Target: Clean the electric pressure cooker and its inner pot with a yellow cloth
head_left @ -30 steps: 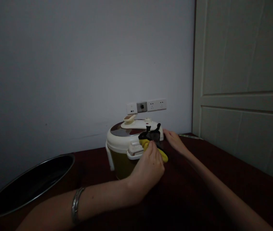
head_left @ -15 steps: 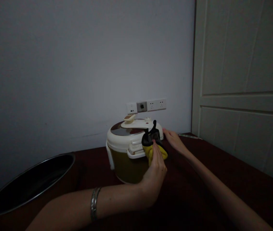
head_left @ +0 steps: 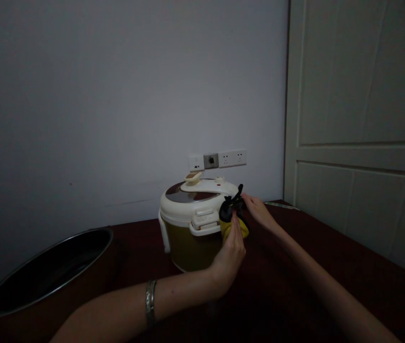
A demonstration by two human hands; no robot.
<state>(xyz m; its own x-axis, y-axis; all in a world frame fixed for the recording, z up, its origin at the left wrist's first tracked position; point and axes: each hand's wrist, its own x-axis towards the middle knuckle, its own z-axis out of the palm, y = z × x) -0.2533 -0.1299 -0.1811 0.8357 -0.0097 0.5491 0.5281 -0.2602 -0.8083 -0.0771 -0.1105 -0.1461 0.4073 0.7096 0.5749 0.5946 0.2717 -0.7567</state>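
A cream and olive rice cooker (head_left: 188, 224) stands on the dark red table (head_left: 295, 286) near the wall, lid down. My left hand (head_left: 230, 257), a bracelet on its wrist, presses a yellow and black cloth (head_left: 233, 216) against the cooker's right side, fingers closed around it. My right hand (head_left: 257, 209) reaches in from the right and touches the cooker's far right edge by the cloth's black end; its fingers are curled, and I cannot make out whether they pinch the cloth.
A large dark metal basin (head_left: 45, 274) sits at the left of the table. A socket strip (head_left: 218, 159) is on the wall behind the cooker. A pale door (head_left: 359, 143) stands at the right. A thin light object (head_left: 281, 205) lies near the table's back right corner.
My left hand has slid the cloth rightwards along the cooker's front, from the latch to its right side. The right hand stays at the cooker's right edge.
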